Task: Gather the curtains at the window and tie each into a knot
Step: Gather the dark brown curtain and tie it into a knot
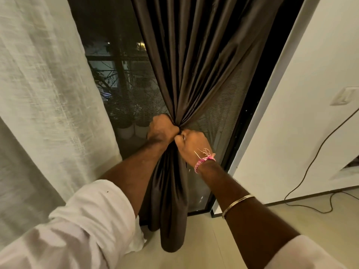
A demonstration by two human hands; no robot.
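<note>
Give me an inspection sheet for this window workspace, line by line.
Surface: pale floor, bare where visible.
Job's things: dark brown curtain bunched at mid-height, no knot yet; white sheer curtain hanging loose.
Clutter: nothing seen.
Hands: left hand and right hand both clenched on the brown curtain, touching each other.
Cables: dark cable running down the wall onto the floor.
Surroundings: dark window, white pots outside, wall switch.

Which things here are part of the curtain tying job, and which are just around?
Part of the job:
dark curtain, bunched in left hand and right hand
white curtain, hanging loose

Just around:
wall switch
cable
plant pots outside
</note>
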